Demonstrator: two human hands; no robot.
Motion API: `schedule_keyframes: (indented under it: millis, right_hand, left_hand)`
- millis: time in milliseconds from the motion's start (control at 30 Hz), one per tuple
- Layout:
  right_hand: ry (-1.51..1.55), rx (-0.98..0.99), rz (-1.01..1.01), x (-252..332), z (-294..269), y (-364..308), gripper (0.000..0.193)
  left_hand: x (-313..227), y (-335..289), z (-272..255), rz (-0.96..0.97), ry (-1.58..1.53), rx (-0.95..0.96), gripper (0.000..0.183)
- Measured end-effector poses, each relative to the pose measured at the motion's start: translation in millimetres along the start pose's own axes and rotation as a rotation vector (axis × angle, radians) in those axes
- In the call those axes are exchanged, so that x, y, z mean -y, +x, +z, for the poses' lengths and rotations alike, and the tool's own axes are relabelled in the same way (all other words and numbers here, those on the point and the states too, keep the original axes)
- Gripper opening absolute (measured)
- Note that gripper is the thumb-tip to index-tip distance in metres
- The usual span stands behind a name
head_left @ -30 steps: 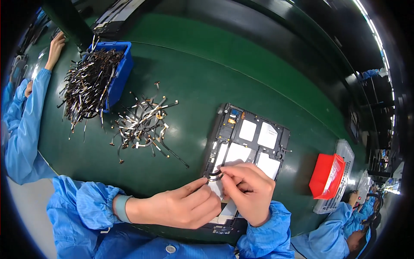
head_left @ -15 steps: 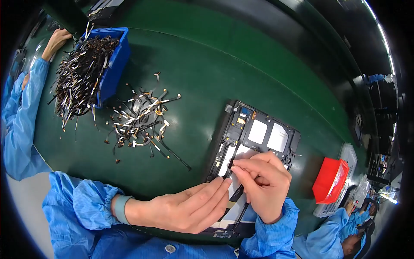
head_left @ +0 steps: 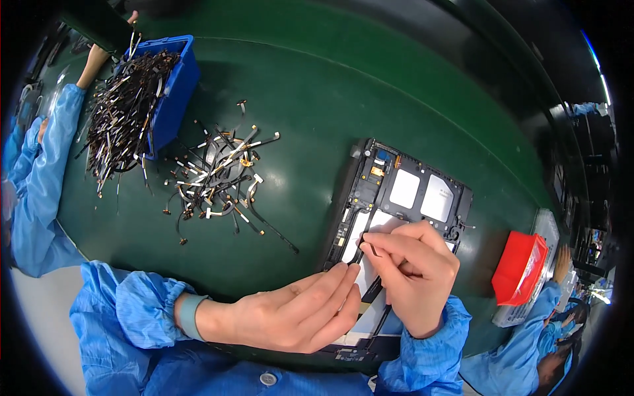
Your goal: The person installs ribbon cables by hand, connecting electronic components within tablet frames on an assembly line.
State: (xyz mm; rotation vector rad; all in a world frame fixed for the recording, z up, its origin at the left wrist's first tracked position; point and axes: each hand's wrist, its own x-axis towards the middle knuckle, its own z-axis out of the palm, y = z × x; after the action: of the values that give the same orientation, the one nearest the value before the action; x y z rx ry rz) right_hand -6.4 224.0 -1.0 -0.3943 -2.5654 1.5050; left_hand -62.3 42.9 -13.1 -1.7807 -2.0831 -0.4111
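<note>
An opened tablet-like device (head_left: 426, 177) with a black frame, white panels and small circuit parts lies slanted on the table in front of me. Over its lower left part, my right hand (head_left: 417, 277) pinches a thin black flex cable (head_left: 376, 251) between thumb and index finger. My left hand (head_left: 284, 315) is closed beside it, fingers pressed together and fingertips at the device's left inner edge. Whatever those fingertips hold, if anything, is hidden. Both hands cover the middle of the device.
Left of the device lies a loose pile of flex cables (head_left: 221, 175). Behind it, a blue bin (head_left: 177, 99) overflows with more cables. A red tray (head_left: 518, 269) rests on a pale case (head_left: 545, 254) at right. Co-workers' blue sleeves (head_left: 49, 171) show at both sides.
The whole view has shifted slightly, moving device and hands a little right in the picture. A short piece of the black flex cable now shows below the right fingertips. Both hands keep nearly the same pose.
</note>
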Motion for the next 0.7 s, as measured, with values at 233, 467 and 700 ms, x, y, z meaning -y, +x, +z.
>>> schedule_keyframes:
  millis: [233, 467, 700]
  right_hand:
    - [0.058, -0.031, 0.105, 2.7, 0.1, 5.2, 0.013]
    - [0.088, -0.022, 0.085, -0.5, 1.5, 9.7, 0.012]
    - [0.070, -0.029, 0.086, 1.2, 1.9, 9.8, 0.012]
  left_hand:
    - [-1.7, -1.1, 1.5, 0.000, -0.018, -0.009, 0.014]
    - [-2.0, -0.4, 2.1, -0.010, 0.004, -0.014, 0.012]
    - [-0.7, -1.0, 2.8, 0.002, 0.008, -0.018, 0.010]
